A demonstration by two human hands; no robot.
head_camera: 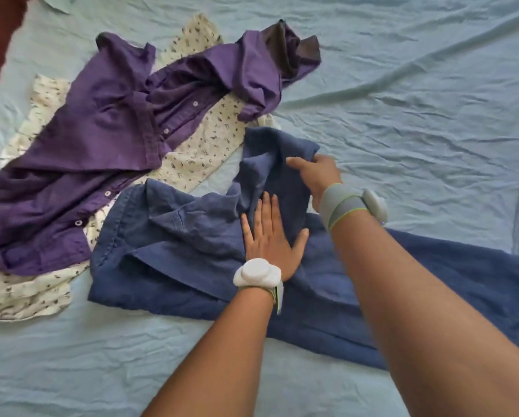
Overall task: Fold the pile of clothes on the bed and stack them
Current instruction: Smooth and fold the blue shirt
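Left hand presses flat on the blue shirt; right hand grips its raised fold.

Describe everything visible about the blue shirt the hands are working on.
The blue shirt is a dull, denim-like woven cloth with stitched seams. It lies rumpled and only partly spread on the light blue bedsheet, nearest the person, its upper left edge over the cream patterned garment. The left hand presses flat on its middle. The right hand pinches a raised fold at its upper part. Part of it runs under the right forearm toward the right.
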